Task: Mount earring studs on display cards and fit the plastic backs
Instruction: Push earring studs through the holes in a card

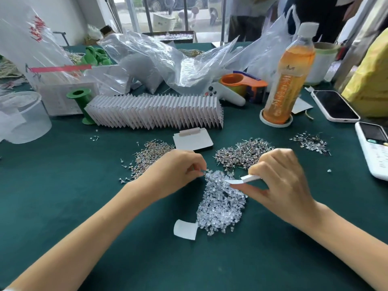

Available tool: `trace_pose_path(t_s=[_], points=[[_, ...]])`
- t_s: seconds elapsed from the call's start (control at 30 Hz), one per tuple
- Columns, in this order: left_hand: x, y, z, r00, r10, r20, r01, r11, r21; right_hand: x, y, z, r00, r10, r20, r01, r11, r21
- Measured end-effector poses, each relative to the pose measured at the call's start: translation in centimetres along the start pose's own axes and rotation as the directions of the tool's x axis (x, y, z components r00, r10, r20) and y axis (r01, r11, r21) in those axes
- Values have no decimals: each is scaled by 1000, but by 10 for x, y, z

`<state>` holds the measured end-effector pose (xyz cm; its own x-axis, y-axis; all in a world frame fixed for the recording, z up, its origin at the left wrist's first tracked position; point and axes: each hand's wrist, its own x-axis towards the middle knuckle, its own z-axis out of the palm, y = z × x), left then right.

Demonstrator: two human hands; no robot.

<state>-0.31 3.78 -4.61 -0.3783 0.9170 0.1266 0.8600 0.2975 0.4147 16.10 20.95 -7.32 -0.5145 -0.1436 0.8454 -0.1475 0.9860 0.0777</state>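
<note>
Pinching a small display card (243, 180) edge-on, the right hand (281, 181) has thumb and curled fingers clamped on its thicker folded end, free end pointing toward the left hand (176, 173). The left hand's fingertips are pinched together on something tiny, likely a stud or a back; too small to tell which. Directly between and below both hands lies the pile of clear plastic backs (220, 204); stud piles sit just beyond each hand: one (151, 152) past the left, one (243, 153) past the right, a smaller one (310, 141) farther right. Handling judgement: the card is light, thin and bends easily, so hold it near the stiff fold, not the free edge. Studs are light, rigid and sharp-posted; grip by the head. Backs are tiny and slick, likely to skid or scatter on the desk (63, 185). Room: open cloth near the forearms and left of the left hand. Beyond the hands it's tight: spare card (193, 139), fanned row of cards (155, 114), bottle (287, 80), and two phones (336, 106) right of the right hand.
</note>
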Motion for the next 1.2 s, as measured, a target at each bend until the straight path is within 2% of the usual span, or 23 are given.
trace_pose_path(t_s=[0.13,0.5,0.6,0.7,0.8,0.87,1.0,1.2], points=[[-2,0,1,1000,13,10,-13,1000,14,-1,1,3,1000,22,-13,-21,999,27],[-4,-1,8,991,94,-92,-92,996,22,-3,3,6,999,49,-9,-49,997,58],[-7,-3,10,989,32,-147,-49,993,-111,-5,4,6,999,49,-10,-48,997,59],[-10,-3,10,980,-91,-179,21,932,-362,-4,4,7,999,32,-16,-31,998,60],[-11,1,7,982,-138,-132,45,838,-543,-2,3,8,1000,3,-5,-2,999,54],[-12,5,5,990,-119,-81,44,784,-620,-2,2,9,999,-34,3,33,998,49],[-15,15,3,999,-33,39,50,721,-691,0,-2,9,993,-115,3,115,993,29],[-17,20,4,994,49,102,34,732,-681,1,-4,7,982,-184,31,184,983,14]])
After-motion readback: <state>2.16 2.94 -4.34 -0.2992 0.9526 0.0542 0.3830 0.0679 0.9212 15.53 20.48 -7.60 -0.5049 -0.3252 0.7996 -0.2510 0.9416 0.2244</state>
